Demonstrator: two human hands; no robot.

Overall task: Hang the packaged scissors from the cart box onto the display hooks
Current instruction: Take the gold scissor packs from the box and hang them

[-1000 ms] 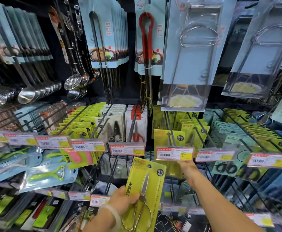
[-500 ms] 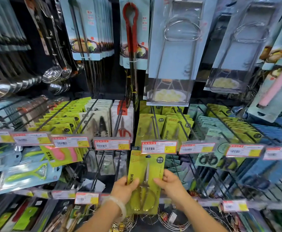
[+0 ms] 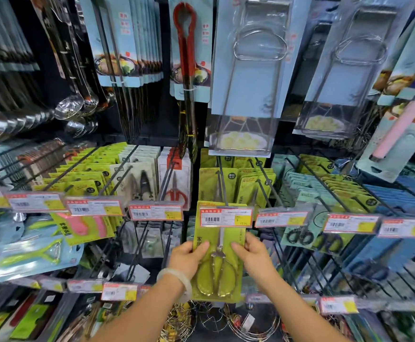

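A yellow-green card with metal scissors (image 3: 220, 265) hangs upright in front of me, low in the centre of the head view. My left hand (image 3: 188, 259) grips its left edge, with a pale bangle on the wrist. My right hand (image 3: 252, 255) holds its right edge. The top of the card sits behind a price tag (image 3: 226, 216) at the tip of a black display hook (image 3: 222, 186). I cannot tell if the hole is on the hook. More yellow-green scissors packs (image 3: 251, 183) hang farther back on that hook row.
Rows of long black hooks with price tags jut toward me across the rack. Red scissors (image 3: 175, 191) and pliers packs hang left of centre, blue packs (image 3: 399, 198) at right. Tongs, ladles (image 3: 70, 107) and clear blister packs hang above. Wire racks lie below.
The scissors pack has risen from low at my left hand up to the price tag. My right hand came off the hook area and took hold of the card's right edge.
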